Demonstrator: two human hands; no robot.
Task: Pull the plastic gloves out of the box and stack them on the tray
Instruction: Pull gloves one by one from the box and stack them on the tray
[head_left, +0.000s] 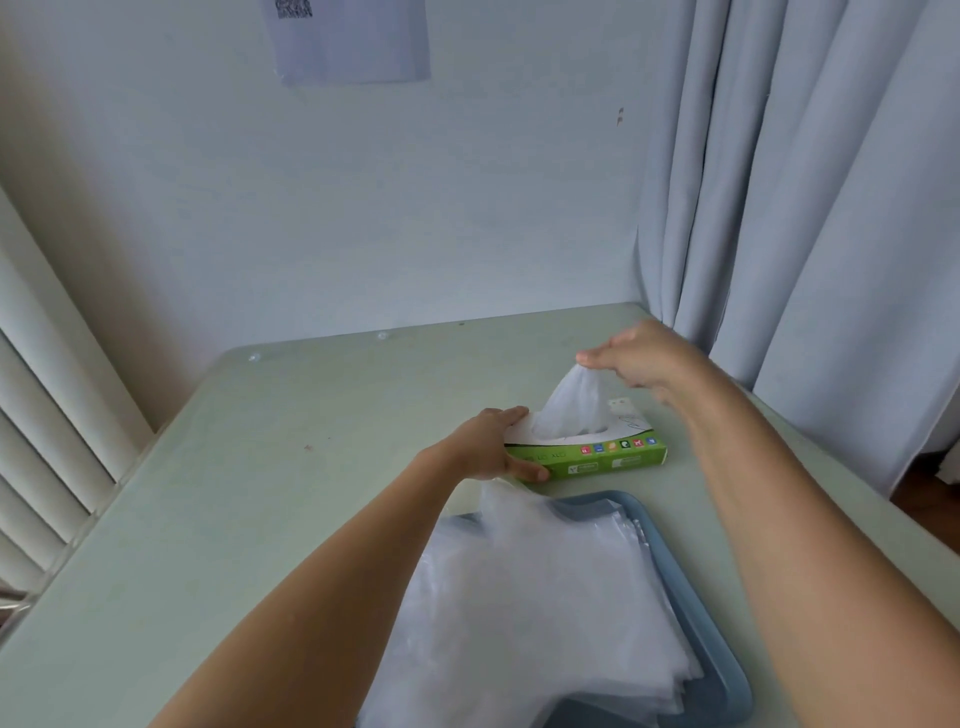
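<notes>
green box (597, 464) side marked XL, rest blurred

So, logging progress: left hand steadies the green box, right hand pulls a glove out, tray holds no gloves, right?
No: the head view shows a pile of gloves on the tray. Left hand on the box and right hand pulling a glove are right.

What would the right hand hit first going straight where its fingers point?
Probably nothing nearby: the right hand, pinching a glove above the box, points left over the table. It likely passes beyond and above the left hand, though depth is unclear.
</notes>
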